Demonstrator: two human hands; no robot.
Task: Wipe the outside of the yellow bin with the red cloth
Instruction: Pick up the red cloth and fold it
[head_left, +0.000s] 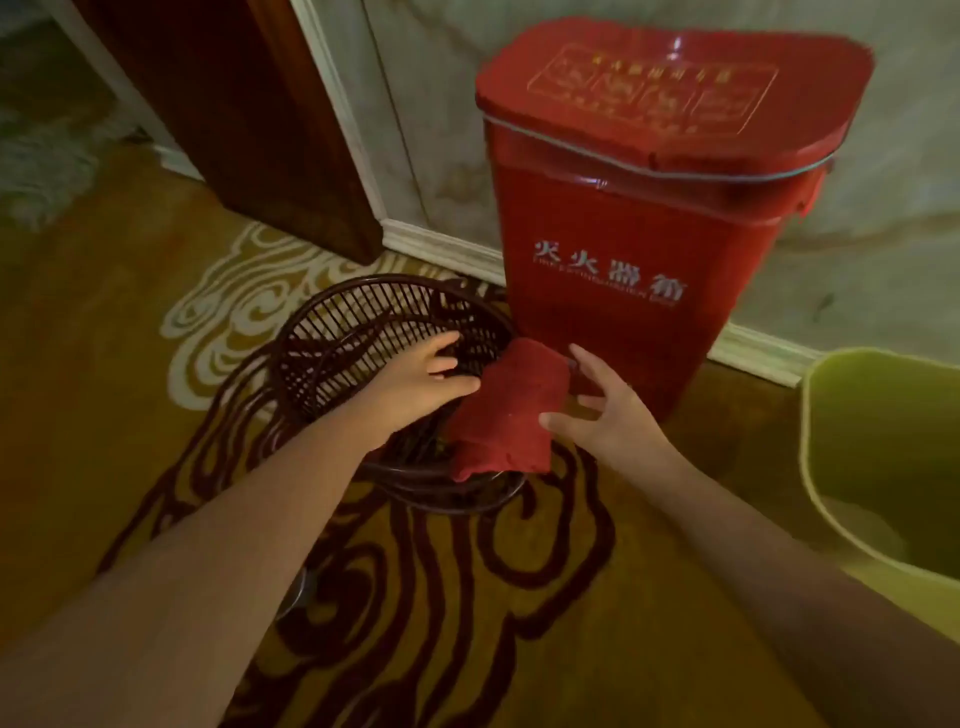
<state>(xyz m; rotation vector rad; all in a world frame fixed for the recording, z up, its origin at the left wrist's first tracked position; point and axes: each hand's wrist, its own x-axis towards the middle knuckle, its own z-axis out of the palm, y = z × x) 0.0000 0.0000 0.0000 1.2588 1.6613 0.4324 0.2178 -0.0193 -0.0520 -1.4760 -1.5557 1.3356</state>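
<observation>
1. The red cloth (506, 410) lies folded over the near-right rim of the dark wicker basket (374, 332), in front of the red fire-extinguisher box (639, 234).
2. The left hand (421, 374) rests on the basket rim, fingers spread, touching the cloth's edge; the right hand (602, 410) has fingers apart, its thumb on the cloth, nothing clamped.
3. The yellow bin (883, 467) stands at the carpet's right edge, apparently unwiped; picking up the cloth and all the wiping remain.

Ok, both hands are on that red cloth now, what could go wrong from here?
The red cloth drapes over the wicker basket rim; lifting it may snag and tip the basket. Neither the left hand nor the right hand has closed on it yet, so it could slip off.
</observation>
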